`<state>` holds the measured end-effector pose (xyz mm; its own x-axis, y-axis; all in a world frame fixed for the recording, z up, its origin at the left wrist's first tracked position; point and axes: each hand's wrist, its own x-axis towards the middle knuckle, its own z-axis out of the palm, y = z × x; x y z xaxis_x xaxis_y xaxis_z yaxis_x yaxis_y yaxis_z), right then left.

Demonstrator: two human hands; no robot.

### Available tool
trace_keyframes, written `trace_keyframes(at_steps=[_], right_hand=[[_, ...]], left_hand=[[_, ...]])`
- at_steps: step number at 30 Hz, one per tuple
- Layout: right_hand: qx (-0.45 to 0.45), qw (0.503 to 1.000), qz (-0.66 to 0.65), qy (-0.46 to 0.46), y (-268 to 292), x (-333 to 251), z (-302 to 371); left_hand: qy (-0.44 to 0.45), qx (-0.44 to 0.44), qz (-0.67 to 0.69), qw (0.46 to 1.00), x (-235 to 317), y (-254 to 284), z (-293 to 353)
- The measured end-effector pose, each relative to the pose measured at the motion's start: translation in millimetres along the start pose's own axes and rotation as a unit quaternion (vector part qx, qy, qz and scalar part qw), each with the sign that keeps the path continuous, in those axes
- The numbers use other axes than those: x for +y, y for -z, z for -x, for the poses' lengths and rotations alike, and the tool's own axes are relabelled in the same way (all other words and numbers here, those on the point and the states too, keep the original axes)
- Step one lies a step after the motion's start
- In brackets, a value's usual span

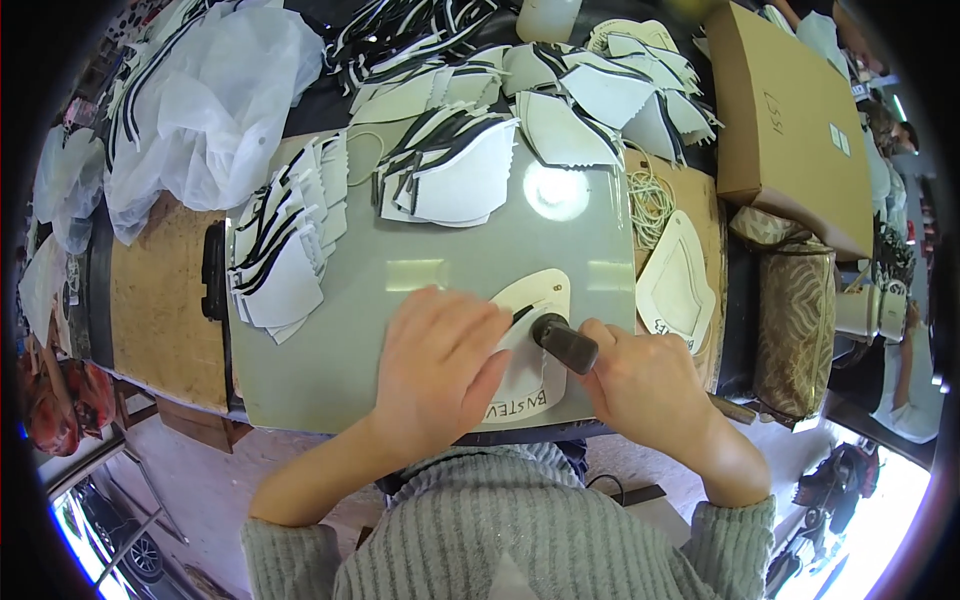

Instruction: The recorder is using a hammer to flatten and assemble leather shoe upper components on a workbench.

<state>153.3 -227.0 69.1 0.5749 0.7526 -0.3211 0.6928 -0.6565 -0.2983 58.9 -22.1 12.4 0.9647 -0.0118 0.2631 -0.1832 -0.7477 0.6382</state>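
My right hand (650, 375) is closed round a hammer with a dark, rounded head (566, 343); a bit of wooden handle shows past my wrist. The hammer head is over a cream template board (545, 290) with handwriting on its near edge. On that board lies a white cut piece (520, 372) with a black strip, partly covered by my hands. My left hand (435, 355), slightly blurred, hovers over or rests at the board's left side, fingers stretched and thumb apart. Whether its fingertips touch the piece I cannot tell.
Fanned stacks of white pieces with black edging lie left (285, 260), middle (455, 175) and far right (570, 130) on the grey work board (350, 370). At right are a cream template (680, 280), coiled cord (650, 205), a cardboard box (790, 130) and a patterned roll (795, 330). Plastic bags (215, 110) stand far left.
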Motion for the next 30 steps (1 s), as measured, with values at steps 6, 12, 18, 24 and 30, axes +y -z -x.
trace_keyframes(at_steps=[6, 12, 18, 24, 30], right_hand=[[0.015, 0.999, 0.011, 0.028, -2.8, 6.8, -1.4], [0.031, 0.998, 0.000, 0.054, -2.3, 15.4, -8.6], [0.011, 0.999, 0.018, 0.044, 1.7, 15.5, -12.7], [0.036, 0.998, 0.027, 0.047, -2.5, 14.0, -10.8], [0.030, 0.999, 0.008, 0.040, -3.3, 14.5, -9.8]], left_hand=[[0.008, 0.024, -0.084, 0.996, 6.0, -14.1, 0.8], [0.116, 0.074, 0.064, 0.988, -1.5, -9.3, 2.5], [0.113, 0.049, 0.016, 0.992, 0.2, 2.8, 9.9], [0.121, 0.038, -0.040, 0.991, 10.8, -10.3, 5.1], [0.111, 0.032, -0.047, 0.992, 14.1, -10.1, -1.0]])
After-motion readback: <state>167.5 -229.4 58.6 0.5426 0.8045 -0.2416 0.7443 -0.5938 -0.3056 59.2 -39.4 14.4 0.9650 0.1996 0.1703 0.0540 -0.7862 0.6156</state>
